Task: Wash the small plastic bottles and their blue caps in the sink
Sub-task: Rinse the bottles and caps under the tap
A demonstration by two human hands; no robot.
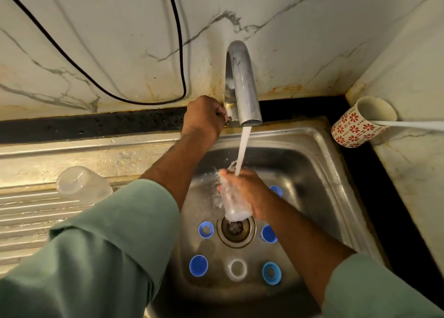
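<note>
Head view: the steel sink (319, 149) is holding five blue caps (198, 265) and one clear ring (237, 269), all lying around the drain (236, 229). Tap (242, 82) water is running onto a small clear plastic bottle (231, 201), which is tilting neck-up over the drain. The right hand (249, 192) is gripping that bottle, fingers wrapped round it. The left hand (204, 117) is curling round the tap handle. A second clear bottle (83, 184) is lying on the drainboard (36, 212). A patterned mug (360, 123) is tilting at the right corner.
</note>
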